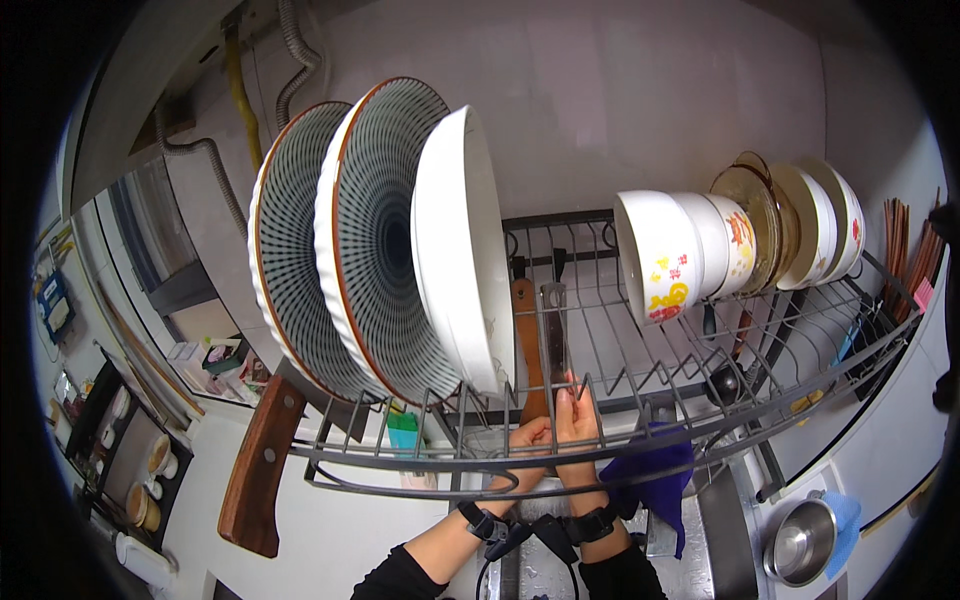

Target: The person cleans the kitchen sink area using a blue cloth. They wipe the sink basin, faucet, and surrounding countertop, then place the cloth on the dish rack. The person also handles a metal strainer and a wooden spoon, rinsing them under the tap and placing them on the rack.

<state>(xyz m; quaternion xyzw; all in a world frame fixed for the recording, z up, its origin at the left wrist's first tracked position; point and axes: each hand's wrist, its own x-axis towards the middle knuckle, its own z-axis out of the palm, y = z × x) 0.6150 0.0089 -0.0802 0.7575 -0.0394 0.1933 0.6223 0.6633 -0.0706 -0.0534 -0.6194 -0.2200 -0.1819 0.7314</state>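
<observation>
Both my hands are beneath the black wire dish rack (420, 463), seen through its bars. My left hand (531, 442) has its fingers curled, beside the lower end of a hanging wooden utensil (527, 337). Close against it on the right is my right hand (576, 424), raised, its fingertips at the lower end of a dark flat utensil handle (554, 322). The bars partly hide the fingers, so I cannot tell whether either hand grips anything. Above stand a large white bowl (450, 262) and two blue-patterned dishes (390, 225), (292, 247), all on edge.
Printed white bowls (660, 255) and amber glass bowls (750, 225) fill the rack's right side. A wooden-handled cleaver (262, 472) hangs at left. Below are a purple cloth (652, 472), a wet steel sink (694, 532) and a steel bowl (801, 544). Chopsticks (896, 247) stand far right.
</observation>
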